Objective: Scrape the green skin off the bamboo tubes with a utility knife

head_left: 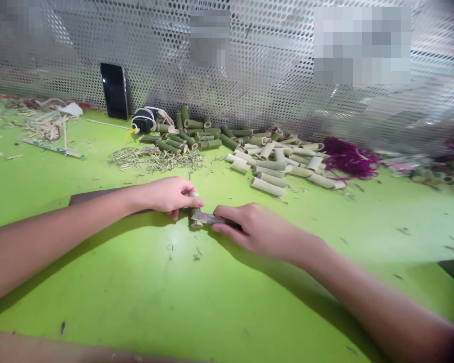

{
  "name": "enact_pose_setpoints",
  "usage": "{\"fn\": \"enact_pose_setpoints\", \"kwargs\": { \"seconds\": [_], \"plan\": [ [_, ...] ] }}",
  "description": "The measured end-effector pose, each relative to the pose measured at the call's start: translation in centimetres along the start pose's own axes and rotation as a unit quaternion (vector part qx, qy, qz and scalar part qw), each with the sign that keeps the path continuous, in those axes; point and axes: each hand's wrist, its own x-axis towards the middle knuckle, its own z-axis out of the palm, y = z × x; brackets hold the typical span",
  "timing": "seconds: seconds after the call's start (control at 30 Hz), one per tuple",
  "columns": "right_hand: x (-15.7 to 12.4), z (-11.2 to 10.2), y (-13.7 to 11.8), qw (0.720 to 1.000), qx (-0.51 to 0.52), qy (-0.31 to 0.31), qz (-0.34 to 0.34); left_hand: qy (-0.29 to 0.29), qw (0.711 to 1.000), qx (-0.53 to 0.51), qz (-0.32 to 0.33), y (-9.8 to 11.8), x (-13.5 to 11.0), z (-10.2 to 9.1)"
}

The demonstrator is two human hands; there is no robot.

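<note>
My left hand is closed around a short green bamboo tube that stands on the green table. My right hand grips a small flat metal blade, its tip resting against the tube's side. Both hands meet near the middle of the table. The tube's upper part is hidden under my left fingers.
A pile of cut bamboo tubes lies behind the hands, dark green on the left, pale on the right. Shavings lie left of it. A black phone leans on the perforated metal wall. Purple string sits at right.
</note>
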Motion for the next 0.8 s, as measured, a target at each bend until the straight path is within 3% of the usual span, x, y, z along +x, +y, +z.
{"fn": "enact_pose_setpoints", "kwargs": {
  "seconds": [0.17, 0.47, 0.7, 0.8],
  "plan": [
    [0.3, 0.9, -0.6, 0.999, -0.011, 0.039, -0.004, 0.031, 0.998, 0.047, -0.004, 0.0, 0.0, 0.3],
    [-1.0, -0.2, 0.0, 0.999, 0.012, -0.035, -0.029, 0.008, 0.999, 0.015, -0.028, 0.4, -0.3, -0.2],
    [-1.2, 0.8, 0.1, 0.993, -0.093, 0.070, 0.001, -0.001, 1.000, 0.023, -0.011, -0.1, -0.2, -0.2],
    [-0.4, 1.1, -0.5, 0.989, -0.123, 0.083, 0.006, 0.008, 1.000, 0.022, -0.002, -0.1, 0.0, 0.0]
  ]
}}
